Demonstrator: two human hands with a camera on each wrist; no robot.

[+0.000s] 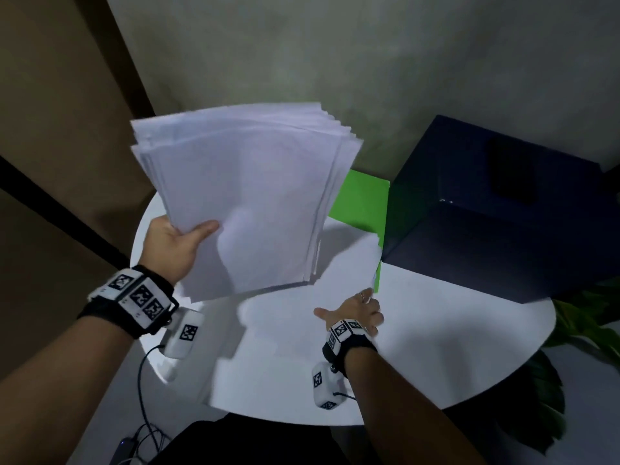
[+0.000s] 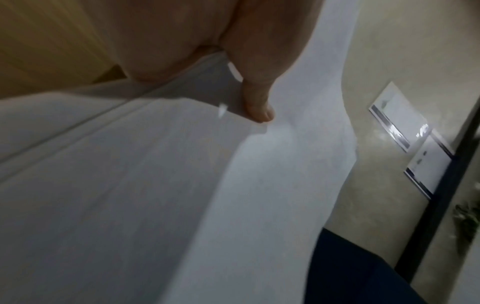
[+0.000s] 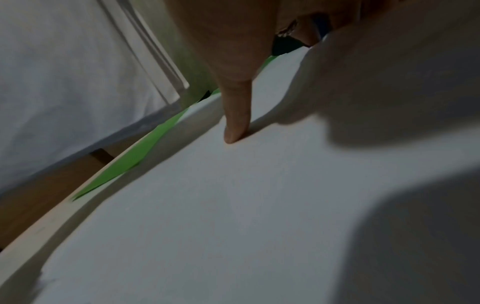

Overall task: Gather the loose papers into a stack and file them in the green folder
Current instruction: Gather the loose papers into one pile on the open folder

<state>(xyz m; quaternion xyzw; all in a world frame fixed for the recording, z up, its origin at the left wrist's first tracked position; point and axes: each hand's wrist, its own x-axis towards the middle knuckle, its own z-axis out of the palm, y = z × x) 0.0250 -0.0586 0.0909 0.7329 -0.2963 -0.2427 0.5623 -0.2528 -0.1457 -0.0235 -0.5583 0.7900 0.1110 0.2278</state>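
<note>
Head view, table: a round white table (image 1: 453, 347) fills the lower middle, its edge curving from 9 o'clock round to 4 o'clock.
Box: a dark navy box (image 1: 496, 209) stands on the table at 2 o'clock, one lower corner touching or just beside the folder.
Paper stack: a thick, fanned stack of white papers (image 1: 248, 193) is held up above the table at 11 o'clock, its sheets offset at the top right corner.
Loose sheet: one white sheet (image 1: 302, 327) lies flat on the table at centre, its far corner overlapping the folder.
Green folder: the green folder (image 1: 362, 203) lies flat at 1 o'clock, between the raised stack and the box, partly hidden behind the papers.
Left hand: the left hand (image 1: 174, 243) grasps the stack at its lower left edge, thumb (image 2: 257, 107) pressed on the front face, the other fingers behind and out of sight.
Right hand: the right hand (image 1: 359, 310) rests on the loose sheet at 5 o'clock, fingers extended; in the right wrist view a fingertip (image 3: 233, 133) touches the paper.
</note>
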